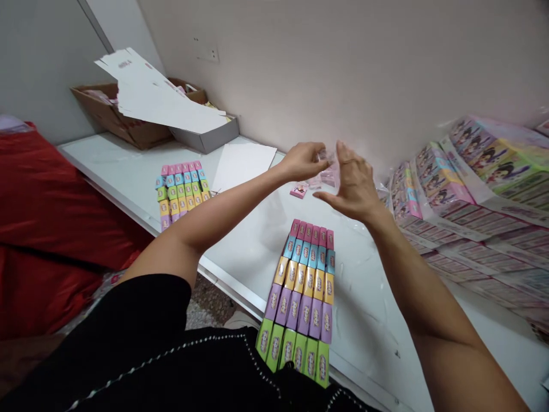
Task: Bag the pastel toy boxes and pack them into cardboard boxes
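Observation:
My left hand [303, 161] reaches over the back of the white table, its fingers curved and its thumb apart from them. Facing it, my right hand [355, 186] is open, with the thumb spread away from the raised fingers. Crumpled clear plastic [329, 171] with pinkish pieces lies between and behind the hands; I cannot tell whether either hand touches it. Just below sits a small pink box [299, 190] with a printed figure. Nearest my body, rows of small boxes [305, 277] form a block in pink, blue, orange, purple and green.
A second block of coloured boxes [182, 189] stands at the left table edge. White card sheets [158, 100] lie across a cardboard box [141, 129] and a grey tray [210, 137]. Wrapped printed packs [480, 189] are piled at right. Red bags [55, 229] are at left.

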`<move>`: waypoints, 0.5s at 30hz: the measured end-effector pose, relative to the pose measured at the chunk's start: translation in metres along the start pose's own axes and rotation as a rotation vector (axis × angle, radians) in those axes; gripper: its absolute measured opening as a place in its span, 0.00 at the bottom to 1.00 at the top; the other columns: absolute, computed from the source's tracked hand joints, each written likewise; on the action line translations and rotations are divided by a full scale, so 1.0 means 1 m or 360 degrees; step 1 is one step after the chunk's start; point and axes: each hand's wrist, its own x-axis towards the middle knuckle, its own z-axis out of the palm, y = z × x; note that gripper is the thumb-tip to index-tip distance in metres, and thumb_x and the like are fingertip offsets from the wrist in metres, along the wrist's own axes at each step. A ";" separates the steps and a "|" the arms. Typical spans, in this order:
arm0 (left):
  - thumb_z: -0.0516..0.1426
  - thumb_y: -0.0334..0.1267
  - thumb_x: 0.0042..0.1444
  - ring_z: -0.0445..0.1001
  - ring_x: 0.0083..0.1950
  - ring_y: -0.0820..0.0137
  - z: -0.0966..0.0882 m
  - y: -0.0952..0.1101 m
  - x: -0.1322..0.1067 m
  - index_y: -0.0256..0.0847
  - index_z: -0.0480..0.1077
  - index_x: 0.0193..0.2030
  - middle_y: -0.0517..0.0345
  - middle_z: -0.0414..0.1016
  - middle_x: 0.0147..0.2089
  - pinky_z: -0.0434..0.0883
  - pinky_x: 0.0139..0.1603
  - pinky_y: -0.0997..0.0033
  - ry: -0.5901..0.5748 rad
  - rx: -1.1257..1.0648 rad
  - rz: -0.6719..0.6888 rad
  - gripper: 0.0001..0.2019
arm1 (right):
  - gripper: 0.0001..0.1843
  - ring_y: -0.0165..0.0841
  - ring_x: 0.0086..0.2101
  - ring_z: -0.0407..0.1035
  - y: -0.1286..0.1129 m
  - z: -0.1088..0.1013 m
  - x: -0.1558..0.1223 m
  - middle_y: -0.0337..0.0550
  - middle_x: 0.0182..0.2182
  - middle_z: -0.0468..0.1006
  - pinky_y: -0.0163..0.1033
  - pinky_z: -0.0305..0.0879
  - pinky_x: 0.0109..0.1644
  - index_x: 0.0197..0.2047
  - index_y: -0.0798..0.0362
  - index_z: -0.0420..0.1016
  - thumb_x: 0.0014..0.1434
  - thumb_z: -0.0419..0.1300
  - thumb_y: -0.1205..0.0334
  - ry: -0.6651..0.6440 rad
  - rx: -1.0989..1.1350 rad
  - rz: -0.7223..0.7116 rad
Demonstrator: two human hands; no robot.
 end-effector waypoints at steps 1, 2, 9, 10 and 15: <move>0.66 0.40 0.52 0.72 0.38 0.64 0.003 0.000 0.002 0.37 0.72 0.34 0.59 0.68 0.27 0.65 0.46 0.67 0.0018 -0.0023 0.0080 0.09 | 0.39 0.51 0.56 0.67 0.002 0.005 0.002 0.57 0.55 0.74 0.59 0.61 0.60 0.65 0.54 0.60 0.59 0.61 0.40 -0.0005 -0.0004 0.0046; 0.67 0.44 0.51 0.73 0.43 0.61 0.005 -0.002 0.004 0.38 0.72 0.37 0.57 0.70 0.31 0.65 0.50 0.65 0.0057 -0.0037 0.0145 0.13 | 0.32 0.47 0.50 0.71 0.007 0.008 0.005 0.53 0.47 0.78 0.54 0.65 0.57 0.63 0.54 0.64 0.63 0.58 0.43 0.0014 0.0018 0.0133; 0.66 0.59 0.48 0.61 0.65 0.46 0.007 -0.058 0.022 0.37 0.71 0.48 0.38 0.70 0.56 0.60 0.63 0.52 0.0703 0.0100 0.0030 0.29 | 0.17 0.41 0.43 0.71 0.028 -0.016 0.001 0.50 0.39 0.77 0.47 0.64 0.51 0.47 0.52 0.75 0.69 0.49 0.52 0.0449 -0.0201 0.0223; 0.64 0.60 0.50 0.64 0.64 0.47 0.011 -0.067 0.025 0.37 0.71 0.48 0.38 0.72 0.55 0.62 0.61 0.53 0.0750 0.0043 -0.0080 0.29 | 0.18 0.42 0.45 0.70 0.028 -0.019 -0.003 0.50 0.40 0.77 0.48 0.63 0.52 0.48 0.51 0.75 0.69 0.49 0.51 0.0433 -0.0271 0.0161; 0.61 0.56 0.56 0.76 0.31 0.61 0.060 -0.098 0.009 0.34 0.71 0.31 0.43 0.76 0.28 0.69 0.35 0.63 0.0135 -0.0470 -0.1028 0.22 | 0.19 0.45 0.46 0.68 0.051 0.010 -0.045 0.52 0.42 0.77 0.50 0.61 0.52 0.50 0.51 0.74 0.66 0.53 0.47 -0.0049 -0.0431 0.0017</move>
